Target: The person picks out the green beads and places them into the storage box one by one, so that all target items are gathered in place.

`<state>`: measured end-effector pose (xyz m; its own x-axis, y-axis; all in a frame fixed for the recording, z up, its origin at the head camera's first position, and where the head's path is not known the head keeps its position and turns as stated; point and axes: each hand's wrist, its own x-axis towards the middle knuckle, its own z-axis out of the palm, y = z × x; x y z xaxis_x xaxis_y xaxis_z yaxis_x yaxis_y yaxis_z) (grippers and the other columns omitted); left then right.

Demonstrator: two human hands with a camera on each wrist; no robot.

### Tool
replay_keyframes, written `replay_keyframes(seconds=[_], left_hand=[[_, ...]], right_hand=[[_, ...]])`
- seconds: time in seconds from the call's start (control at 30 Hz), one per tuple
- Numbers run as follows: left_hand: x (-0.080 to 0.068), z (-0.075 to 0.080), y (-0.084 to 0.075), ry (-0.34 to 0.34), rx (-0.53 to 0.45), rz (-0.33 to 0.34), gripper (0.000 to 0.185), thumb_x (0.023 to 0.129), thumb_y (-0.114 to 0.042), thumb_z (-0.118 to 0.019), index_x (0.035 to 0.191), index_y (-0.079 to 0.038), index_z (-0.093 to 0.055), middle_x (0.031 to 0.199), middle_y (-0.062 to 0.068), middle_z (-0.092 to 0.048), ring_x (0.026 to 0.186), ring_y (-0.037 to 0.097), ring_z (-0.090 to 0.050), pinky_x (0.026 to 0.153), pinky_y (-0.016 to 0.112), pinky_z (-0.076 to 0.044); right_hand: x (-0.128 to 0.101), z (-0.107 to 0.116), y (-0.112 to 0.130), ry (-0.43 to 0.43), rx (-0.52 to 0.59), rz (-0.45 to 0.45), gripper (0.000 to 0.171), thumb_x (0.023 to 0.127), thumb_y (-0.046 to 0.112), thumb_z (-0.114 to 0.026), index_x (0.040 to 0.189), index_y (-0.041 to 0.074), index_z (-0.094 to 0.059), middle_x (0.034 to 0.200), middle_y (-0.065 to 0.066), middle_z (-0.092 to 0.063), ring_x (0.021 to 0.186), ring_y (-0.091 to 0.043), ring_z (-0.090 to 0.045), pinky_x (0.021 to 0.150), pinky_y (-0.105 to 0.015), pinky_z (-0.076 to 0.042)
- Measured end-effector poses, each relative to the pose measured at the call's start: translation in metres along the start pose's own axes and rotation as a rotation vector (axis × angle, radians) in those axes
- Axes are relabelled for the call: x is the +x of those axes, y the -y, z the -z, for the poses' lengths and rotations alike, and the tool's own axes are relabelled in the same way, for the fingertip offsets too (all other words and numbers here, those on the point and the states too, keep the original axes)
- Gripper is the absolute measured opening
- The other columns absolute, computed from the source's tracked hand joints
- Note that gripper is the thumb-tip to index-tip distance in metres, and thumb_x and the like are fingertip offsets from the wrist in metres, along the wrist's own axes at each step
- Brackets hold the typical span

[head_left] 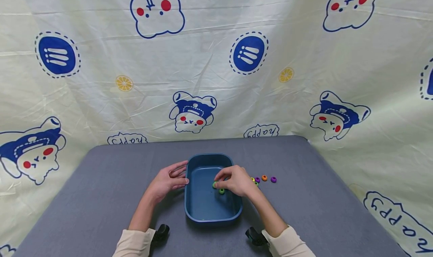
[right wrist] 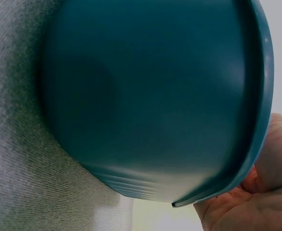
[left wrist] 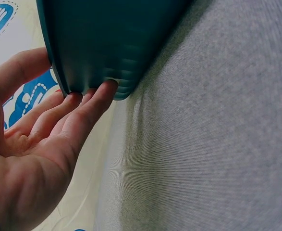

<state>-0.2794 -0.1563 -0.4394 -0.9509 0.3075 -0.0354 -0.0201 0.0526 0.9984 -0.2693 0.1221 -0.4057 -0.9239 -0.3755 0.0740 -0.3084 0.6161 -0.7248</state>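
Observation:
A blue rectangular tray (head_left: 214, 216) sits on the table. My left hand (head_left: 168, 181) is at its left side, fingers fairly straight; in the left wrist view, the fingertips (left wrist: 109, 86) touch the outer wall and the thumb lies by the rim. Reaching over the right rim, my right hand (head_left: 234, 179) is inside the tray and pinches a green bead (head_left: 214, 184) between thumb and fingers. Another green bead (head_left: 221, 191) lies beneath that hand. In the right wrist view, the tray wall (right wrist: 155, 96) hides the fingertips and the beads.
Right of the tray, several loose beads lie on the grey table (head_left: 128, 196), among them an orange bead (head_left: 264, 178) and a purple bead (head_left: 273, 179). My right wrist partly covers that group. A printed white curtain (head_left: 209, 69) hangs behind the table.

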Motion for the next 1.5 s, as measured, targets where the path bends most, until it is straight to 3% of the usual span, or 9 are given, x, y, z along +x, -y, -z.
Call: replay_keyframes(seconds=[0.27, 0.5, 0.67, 0.8, 1.2, 1.5], left_hand=[[0.0, -0.001, 0.0, -0.013, 0.009, 0.002, 0.066, 0.093, 0.001, -0.069, 0.154, -0.004, -0.041, 0.155, 0.023, -0.045, 0.139, 0.04, -0.05, 0.097, 0.041, -0.057], [-0.001, 0.0, 0.0, -0.005, 0.006, 0.006, 0.066, 0.094, 0.001, -0.068, 0.154, -0.005, -0.04, 0.156, 0.023, -0.044, 0.139, 0.04, -0.049, 0.099, 0.042, -0.056], [-0.003, 0.0, -0.001, -0.002, 0.009, -0.001, 0.066, 0.095, 0.001, -0.067, 0.154, -0.004, -0.04, 0.155, 0.024, -0.044, 0.139, 0.04, -0.049, 0.099, 0.043, -0.056], [-0.003, -0.001, -0.003, -0.003, 0.011, 0.002, 0.066, 0.095, 0.0, -0.068, 0.154, -0.004, -0.041, 0.155, 0.023, -0.044, 0.139, 0.04, -0.05, 0.099, 0.042, -0.056], [-0.001, -0.002, -0.002, -0.023, 0.019, 0.019, 0.065, 0.094, 0.0, -0.069, 0.153, -0.006, -0.043, 0.155, 0.021, -0.046, 0.138, 0.039, -0.051, 0.098, 0.041, -0.057], [-0.001, -0.001, -0.002, -0.019, 0.015, 0.019, 0.065, 0.094, 0.0, -0.069, 0.154, -0.006, -0.042, 0.156, 0.022, -0.045, 0.139, 0.04, -0.05, 0.098, 0.041, -0.056]], right_hand=[[0.001, 0.0, -0.001, 0.004, 0.005, 0.007, 0.02, 0.086, 0.021, -0.081, 0.101, 0.007, -0.078, 0.078, 0.004, -0.071, 0.068, -0.008, -0.061, 0.061, -0.026, -0.05], [0.0, 0.001, 0.001, 0.009, 0.012, -0.024, 0.022, 0.087, 0.023, -0.081, 0.104, 0.009, -0.078, 0.079, 0.004, -0.07, 0.071, -0.011, -0.061, 0.062, -0.028, -0.051], [-0.001, 0.006, 0.002, 0.029, 0.064, -0.038, 0.025, 0.089, 0.024, -0.079, 0.108, 0.008, -0.077, 0.084, 0.001, -0.071, 0.074, -0.022, -0.064, 0.062, -0.029, -0.054], [-0.003, 0.015, 0.002, 0.01, 0.094, -0.054, 0.023, 0.089, 0.024, -0.079, 0.108, 0.011, -0.077, 0.085, 0.001, -0.072, 0.078, -0.03, -0.066, 0.061, -0.03, -0.054], [-0.009, 0.052, -0.015, -0.077, 0.138, -0.118, 0.031, 0.09, 0.024, -0.077, 0.115, 0.006, -0.075, 0.094, -0.005, -0.075, 0.076, -0.021, -0.061, 0.065, -0.041, -0.057], [-0.014, 0.074, -0.033, -0.105, 0.125, -0.198, 0.031, 0.09, 0.026, -0.078, 0.116, 0.009, -0.074, 0.101, -0.009, -0.075, 0.078, -0.023, -0.062, 0.059, -0.032, -0.049]])
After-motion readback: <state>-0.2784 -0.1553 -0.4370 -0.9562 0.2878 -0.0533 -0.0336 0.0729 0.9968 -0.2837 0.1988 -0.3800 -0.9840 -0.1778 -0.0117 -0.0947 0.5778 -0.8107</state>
